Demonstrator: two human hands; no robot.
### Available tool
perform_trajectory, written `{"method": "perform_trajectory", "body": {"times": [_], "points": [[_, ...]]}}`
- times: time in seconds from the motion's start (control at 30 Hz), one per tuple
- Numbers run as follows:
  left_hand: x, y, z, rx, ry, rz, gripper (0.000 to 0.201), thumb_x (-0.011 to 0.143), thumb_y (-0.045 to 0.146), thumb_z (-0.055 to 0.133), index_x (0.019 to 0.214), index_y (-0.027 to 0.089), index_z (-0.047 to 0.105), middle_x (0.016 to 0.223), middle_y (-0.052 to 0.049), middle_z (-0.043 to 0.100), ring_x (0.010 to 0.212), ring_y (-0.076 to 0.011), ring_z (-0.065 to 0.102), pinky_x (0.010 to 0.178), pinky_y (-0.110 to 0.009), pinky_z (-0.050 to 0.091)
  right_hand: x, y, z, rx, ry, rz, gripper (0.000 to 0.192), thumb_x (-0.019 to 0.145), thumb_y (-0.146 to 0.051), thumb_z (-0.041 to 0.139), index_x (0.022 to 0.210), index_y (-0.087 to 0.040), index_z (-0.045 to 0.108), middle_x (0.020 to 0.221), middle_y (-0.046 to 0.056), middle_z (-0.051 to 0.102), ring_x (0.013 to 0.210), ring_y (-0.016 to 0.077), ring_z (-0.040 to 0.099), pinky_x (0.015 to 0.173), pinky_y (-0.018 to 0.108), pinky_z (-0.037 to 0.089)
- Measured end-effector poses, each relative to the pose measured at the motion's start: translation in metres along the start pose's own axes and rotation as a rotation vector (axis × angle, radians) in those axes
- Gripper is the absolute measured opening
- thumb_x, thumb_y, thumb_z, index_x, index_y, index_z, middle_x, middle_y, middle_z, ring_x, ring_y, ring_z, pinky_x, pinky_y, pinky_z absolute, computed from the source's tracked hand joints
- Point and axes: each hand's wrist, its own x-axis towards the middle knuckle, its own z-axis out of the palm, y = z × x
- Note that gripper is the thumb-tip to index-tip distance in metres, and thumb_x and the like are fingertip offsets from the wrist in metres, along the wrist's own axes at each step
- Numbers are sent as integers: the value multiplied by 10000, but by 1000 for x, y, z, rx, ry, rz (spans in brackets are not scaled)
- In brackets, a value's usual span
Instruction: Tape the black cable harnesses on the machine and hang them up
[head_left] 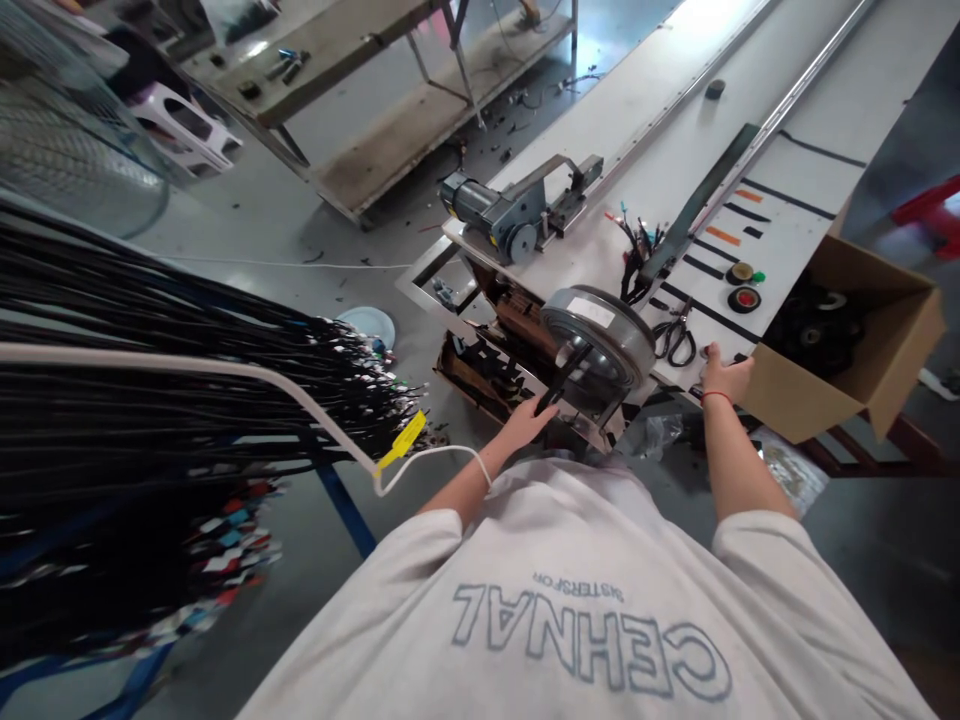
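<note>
Head view: left hand (529,422) grasped dark bar (562,380) at front of round grey reel (634,342), at near end of tabletop (577,268). Right hand (727,378) lay at tabletop edge near scissors (680,342); grip couldn't be told.

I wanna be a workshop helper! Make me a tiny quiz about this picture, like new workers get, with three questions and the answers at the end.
1. Match each hand to the thing it is nearer: left hand, right hand; scissors, round grey reel.
2. True or false: the cardboard box is closed.
3. Pick one. The tag by the white cord is: A) blue, B) yellow, C) green.

Key:
1. Left hand, round grey reel; right hand, scissors.
2. False: it is open, with black things inside.
3. B
</note>
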Motion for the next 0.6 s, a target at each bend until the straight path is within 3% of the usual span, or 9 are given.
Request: {"method": "perform_trajectory", "body": {"times": [0.13,0.27,0.33,0.43,0.5,0.53,0.6], "points": [[8,12,2,14,9,51,248,812,412,580,783,167,603,743,-12,617,732,-166,547,714,-258,412,-4,-4,-3,3,41,31,812,748,-631,638,1332,-114,412,1295,227,523,1181,385,510,991,533,390],[13,8,-1,-2,-59,54,284,818,445,586,786,163,599,646,9,590,641,-145,533,672,-249,427,-6,-5,-5,9,40,34,799,747,-633,641,1327,-127,425,1295,216,533,1177,378,518,990,524,394],[15,-1,-8,-39,-217,37,323,792,481,618,789,158,625,656,1,619,650,-147,558,688,-250,445,-6,-6,-5,9,36,42,800,745,-636,644,1325,-131,427,1295,214,534,1171,378,523,983,529,399],[20,-23,-25,-59,-601,-20,335,655,480,746,782,176,688,780,-24,694,761,-172,607,753,-249,465,-6,-6,-5,18,37,49,789,755,-641,629,1321,-128,432,1298,215,529,1168,380,525,980,533,397],[23,-41,-36,-21,-743,-88,331,545,417,818,773,201,716,818,-24,714,773,-181,616,742,-246,473,-6,-6,-5,25,44,47,776,771,-643,607,1320,-123,433,1298,216,529,1172,379,521,984,530,392],[25,-50,-40,14,-734,-123,322,501,380,836,747,209,719,787,-18,713,738,-179,615,712,-243,475,-6,-6,-5,25,46,42,776,772,-643,605,1320,-121,433,1297,216,530,1174,378,519,986,527,390],[24,-69,-46,92,-586,-168,268,455,332,843,644,213,693,657,3,678,624,-162,584,630,-233,457,-5,-6,-5,20,48,29,791,751,-636,637,1314,-118,437,1286,218,536,1171,378,520,986,519,393]]}}
